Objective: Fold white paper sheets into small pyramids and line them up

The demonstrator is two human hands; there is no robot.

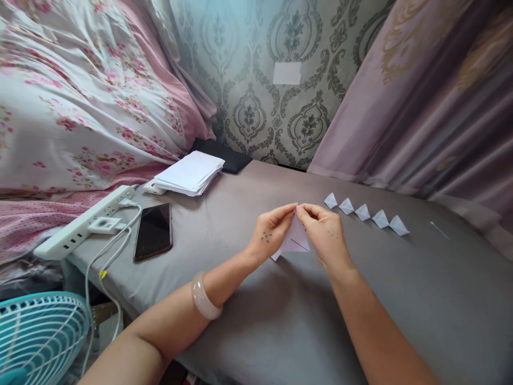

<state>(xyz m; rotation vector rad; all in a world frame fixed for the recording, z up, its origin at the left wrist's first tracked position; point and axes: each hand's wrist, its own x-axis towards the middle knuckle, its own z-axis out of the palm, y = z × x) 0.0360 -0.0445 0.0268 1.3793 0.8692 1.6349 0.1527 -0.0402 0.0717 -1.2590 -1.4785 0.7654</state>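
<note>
Five folded white paper pieces (pixel 363 212), faceted and pointy like little pyramids, sit in a slanting row on our smooth grey cloth (pixel 260 184), just to the R of our hands; a thin pale-green strip (pixel 440 230) lies beyond them. The cloth is matte w/ a few soft creases.

Btwn our hands is the paper sheet (pixel 295 241), thin, flat-faced, w/ a dark line near its lower edge; it's upright-ish, held above the cloth in front of us. Our L hand (pixel 267 231) has thumb & index closed tight, pinching the sheet's top edge; the other fingers curl under, partly hidden. Our R hand (pixel 324 231) pinches the same top edge, thumb & index pressed together, tips nearly touching the L ones. Can't tell the exact fold under the tips.

A glossy, pale, rounded bangle (pixel 205 299) rings our L forearm. Over to the L: a loose-edged stack of white paper (pixel 190 171), a shiny black phone (pixel 153 231), a hard white plastic power strip (pixel 90 216) w/ looping cables, & a ribbed turquoise-and-white fan (pixel 40 331). Floral fabric (pixel 92 96) drapes behind, in soft folds.
</note>
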